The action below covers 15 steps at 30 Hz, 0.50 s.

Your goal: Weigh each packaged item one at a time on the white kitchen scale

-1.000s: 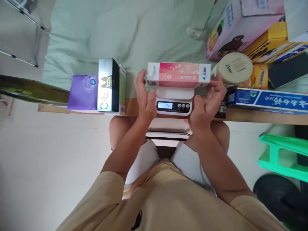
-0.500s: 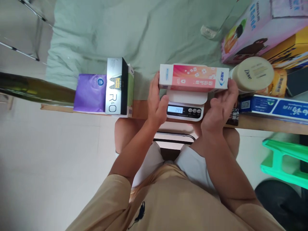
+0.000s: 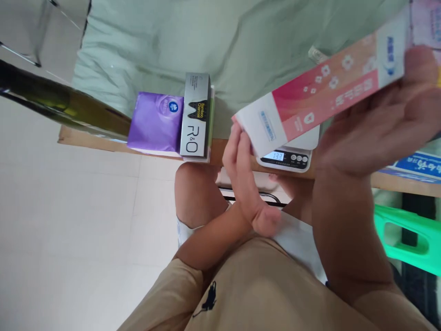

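A pink and white toothpaste box (image 3: 327,87) is raised above the small white kitchen scale (image 3: 303,163), its right end tilted up. My right hand (image 3: 379,119) is at the box's right end and holds it from below, somewhat blurred. The fingertips of my left hand (image 3: 244,170) press against the lower left corner of the box, with the thumb held apart. The box covers most of the scale's platform. Its lit display and buttons show below the box, and the digits are partly hidden.
Left on the table edge stand a purple tissue pack (image 3: 155,122) and a silver-black box (image 3: 195,115). A dark green curved object (image 3: 69,105) lies beyond them. At right are a blue box (image 3: 418,163) and a green stool (image 3: 406,234). Green cloth (image 3: 172,37) covers the table.
The toothpaste box has risen off the scale and swung up to the right, closer to me. My right hand rose with it; my left thumb moved away from the box. The view shifted.
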Each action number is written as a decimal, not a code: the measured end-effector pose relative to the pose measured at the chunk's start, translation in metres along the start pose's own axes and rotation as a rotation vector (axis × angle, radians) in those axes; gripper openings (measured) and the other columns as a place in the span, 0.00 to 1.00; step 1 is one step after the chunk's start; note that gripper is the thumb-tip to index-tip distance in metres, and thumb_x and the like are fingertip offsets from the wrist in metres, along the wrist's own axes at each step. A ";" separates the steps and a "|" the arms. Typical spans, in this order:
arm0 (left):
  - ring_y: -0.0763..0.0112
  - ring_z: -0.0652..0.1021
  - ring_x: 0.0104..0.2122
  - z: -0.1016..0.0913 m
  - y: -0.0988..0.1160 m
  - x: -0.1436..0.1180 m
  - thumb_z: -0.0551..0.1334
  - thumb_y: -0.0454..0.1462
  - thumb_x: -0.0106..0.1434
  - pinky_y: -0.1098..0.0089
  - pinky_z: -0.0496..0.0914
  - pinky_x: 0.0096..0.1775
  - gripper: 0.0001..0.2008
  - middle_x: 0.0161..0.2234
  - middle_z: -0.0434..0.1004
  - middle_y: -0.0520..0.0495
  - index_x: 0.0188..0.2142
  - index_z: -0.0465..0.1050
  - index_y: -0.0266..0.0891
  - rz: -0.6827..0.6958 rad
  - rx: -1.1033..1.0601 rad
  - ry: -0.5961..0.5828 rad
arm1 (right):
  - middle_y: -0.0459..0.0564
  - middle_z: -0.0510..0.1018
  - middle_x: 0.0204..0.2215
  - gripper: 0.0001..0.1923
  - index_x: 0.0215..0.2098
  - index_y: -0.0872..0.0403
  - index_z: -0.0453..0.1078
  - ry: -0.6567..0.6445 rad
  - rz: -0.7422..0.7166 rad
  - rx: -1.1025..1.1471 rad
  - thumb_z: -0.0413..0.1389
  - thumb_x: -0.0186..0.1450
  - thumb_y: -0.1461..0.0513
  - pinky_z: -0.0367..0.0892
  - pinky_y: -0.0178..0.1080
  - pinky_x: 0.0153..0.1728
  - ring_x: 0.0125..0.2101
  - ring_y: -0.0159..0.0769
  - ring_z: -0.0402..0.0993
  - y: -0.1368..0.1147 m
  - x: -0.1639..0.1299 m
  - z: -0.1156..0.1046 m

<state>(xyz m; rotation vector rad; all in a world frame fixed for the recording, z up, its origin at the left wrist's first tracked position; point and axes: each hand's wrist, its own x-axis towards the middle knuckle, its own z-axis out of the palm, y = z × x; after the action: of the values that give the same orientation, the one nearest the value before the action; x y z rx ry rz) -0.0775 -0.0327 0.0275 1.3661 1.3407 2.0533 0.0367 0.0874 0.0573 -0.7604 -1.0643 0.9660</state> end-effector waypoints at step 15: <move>0.43 0.34 0.81 -0.043 -0.002 -0.002 0.58 0.53 0.66 0.39 0.39 0.80 0.50 0.82 0.30 0.50 0.81 0.36 0.48 0.039 0.193 0.163 | 0.43 0.70 0.33 0.28 0.40 0.54 0.64 -0.230 0.294 0.101 0.29 0.78 0.48 0.78 0.45 0.58 0.42 0.30 0.83 0.068 0.033 0.168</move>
<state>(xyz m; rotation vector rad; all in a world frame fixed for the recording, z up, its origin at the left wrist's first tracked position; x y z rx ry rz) -0.1131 -0.0554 0.0206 1.3337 1.6300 2.1481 -0.1345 0.1543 0.0626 -0.7471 -1.1097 1.3745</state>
